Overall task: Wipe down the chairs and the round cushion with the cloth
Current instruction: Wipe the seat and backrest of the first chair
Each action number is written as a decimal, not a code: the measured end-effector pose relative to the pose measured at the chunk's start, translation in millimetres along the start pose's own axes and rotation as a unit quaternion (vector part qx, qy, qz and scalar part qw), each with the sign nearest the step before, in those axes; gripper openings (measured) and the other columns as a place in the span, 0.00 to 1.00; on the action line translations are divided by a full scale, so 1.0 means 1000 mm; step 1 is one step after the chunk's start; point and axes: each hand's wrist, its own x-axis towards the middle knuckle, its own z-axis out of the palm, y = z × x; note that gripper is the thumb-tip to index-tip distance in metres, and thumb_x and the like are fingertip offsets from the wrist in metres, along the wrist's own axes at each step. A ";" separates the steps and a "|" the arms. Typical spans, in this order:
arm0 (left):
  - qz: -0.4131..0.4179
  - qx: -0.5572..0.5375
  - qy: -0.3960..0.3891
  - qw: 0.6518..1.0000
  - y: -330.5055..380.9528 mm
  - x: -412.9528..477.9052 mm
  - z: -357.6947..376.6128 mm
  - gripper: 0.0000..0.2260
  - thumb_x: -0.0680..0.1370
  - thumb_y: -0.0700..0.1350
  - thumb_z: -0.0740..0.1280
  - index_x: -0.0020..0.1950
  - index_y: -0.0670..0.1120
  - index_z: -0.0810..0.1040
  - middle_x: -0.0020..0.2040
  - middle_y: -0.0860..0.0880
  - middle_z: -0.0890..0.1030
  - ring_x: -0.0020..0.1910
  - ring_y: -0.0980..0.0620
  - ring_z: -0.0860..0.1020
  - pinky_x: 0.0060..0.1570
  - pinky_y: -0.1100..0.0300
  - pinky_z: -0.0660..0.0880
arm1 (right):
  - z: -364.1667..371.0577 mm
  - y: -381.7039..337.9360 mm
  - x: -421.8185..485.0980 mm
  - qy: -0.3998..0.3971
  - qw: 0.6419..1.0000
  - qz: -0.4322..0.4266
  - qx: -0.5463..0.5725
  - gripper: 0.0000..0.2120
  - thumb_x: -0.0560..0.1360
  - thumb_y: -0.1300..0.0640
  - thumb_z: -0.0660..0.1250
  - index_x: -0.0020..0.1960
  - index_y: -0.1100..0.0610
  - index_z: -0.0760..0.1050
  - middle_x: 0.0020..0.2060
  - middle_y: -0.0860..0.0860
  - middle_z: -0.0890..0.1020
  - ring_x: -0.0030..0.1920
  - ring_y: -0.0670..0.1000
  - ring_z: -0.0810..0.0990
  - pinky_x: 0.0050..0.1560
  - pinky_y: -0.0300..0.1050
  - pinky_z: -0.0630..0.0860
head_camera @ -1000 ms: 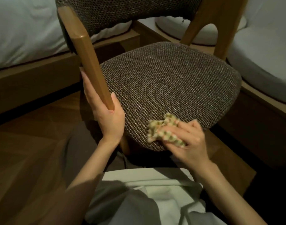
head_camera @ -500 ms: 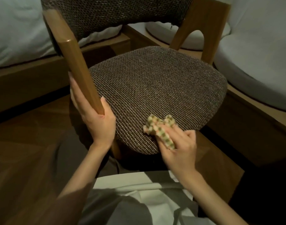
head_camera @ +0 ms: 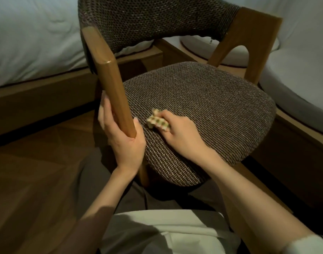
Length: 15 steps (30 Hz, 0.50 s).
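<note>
A wooden chair stands in front of me with a brown woven seat [head_camera: 202, 107] and a woven backrest [head_camera: 153, 21]. My left hand [head_camera: 124, 138] grips the lower end of the chair's left wooden arm post [head_camera: 113, 92]. My right hand [head_camera: 180, 132] holds a bunched green-and-cream checked cloth [head_camera: 158, 121] and presses it onto the left part of the seat, close to the post. A round pale cushion [head_camera: 230, 52] lies behind the chair, partly hidden by the backrest and the right wooden support [head_camera: 254, 43].
A bed with white bedding [head_camera: 34, 41] on a wooden frame runs along the left. A grey cushioned bench [head_camera: 300, 74] on a wooden base curves along the right. Dark wooden floor [head_camera: 37, 171] lies at lower left. My lap fills the bottom.
My right hand has slid the cloth from the seat's front edge up and left across the seat toward the arm post. The left hand keeps its grip; the view has shifted.
</note>
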 end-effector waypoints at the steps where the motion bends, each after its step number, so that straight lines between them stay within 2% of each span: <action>1: 0.004 -0.009 -0.003 1.000 0.000 0.004 -0.001 0.33 0.74 0.34 0.68 0.73 0.47 0.56 0.72 0.43 0.56 0.74 0.48 0.60 0.70 0.60 0.62 | 0.003 0.003 0.009 -0.010 1.000 -0.006 0.009 0.11 0.76 0.58 0.66 0.58 0.56 0.74 0.40 0.48 0.83 0.38 0.49 0.79 0.37 0.38 0.59; 4: 0.022 -0.015 -0.018 0.999 0.005 0.022 -0.004 0.31 0.74 0.37 0.69 0.71 0.47 0.57 0.71 0.38 0.57 0.72 0.45 0.61 0.69 0.48 0.66 | 0.015 0.022 0.044 -0.020 1.000 0.002 -0.021 0.10 0.77 0.58 0.64 0.59 0.56 0.72 0.43 0.50 0.82 0.42 0.53 0.80 0.41 0.46 0.67; 7: 0.068 -0.010 -0.034 0.997 0.010 0.047 -0.006 0.30 0.74 0.39 0.69 0.71 0.45 0.57 0.71 0.34 0.57 0.72 0.40 0.61 0.65 0.39 0.66 | 0.029 0.044 0.083 -0.024 0.998 0.027 -0.059 0.10 0.78 0.57 0.62 0.58 0.55 0.70 0.46 0.52 0.82 0.45 0.56 0.80 0.45 0.51 0.70; 11: 0.130 -0.009 -0.061 0.990 0.020 0.084 -0.011 0.28 0.76 0.43 0.66 0.71 0.40 0.57 0.72 0.38 0.60 0.73 0.37 0.59 0.68 0.36 0.61 | 0.046 0.063 0.124 -0.026 0.996 0.056 -0.057 0.09 0.78 0.57 0.61 0.57 0.55 0.70 0.46 0.53 0.82 0.46 0.58 0.80 0.47 0.53 0.71; 13: 0.154 0.007 -0.074 0.985 0.023 0.104 -0.015 0.22 0.77 0.46 0.60 0.69 0.39 0.64 0.69 0.42 0.67 0.72 0.39 0.62 0.70 0.37 0.59 | 0.054 0.067 0.138 -0.020 0.997 0.062 -0.046 0.08 0.77 0.57 0.62 0.56 0.54 0.70 0.45 0.53 0.82 0.45 0.57 0.80 0.47 0.53 0.71; 15: 0.166 0.018 -0.092 0.982 0.024 0.123 -0.019 0.17 0.78 0.47 0.55 0.61 0.41 0.74 0.62 0.46 0.76 0.69 0.45 0.69 0.70 0.38 0.59 | 0.060 0.069 0.148 -0.012 0.997 0.072 -0.040 0.07 0.77 0.57 0.62 0.55 0.52 0.71 0.44 0.51 0.82 0.45 0.55 0.80 0.48 0.53 0.72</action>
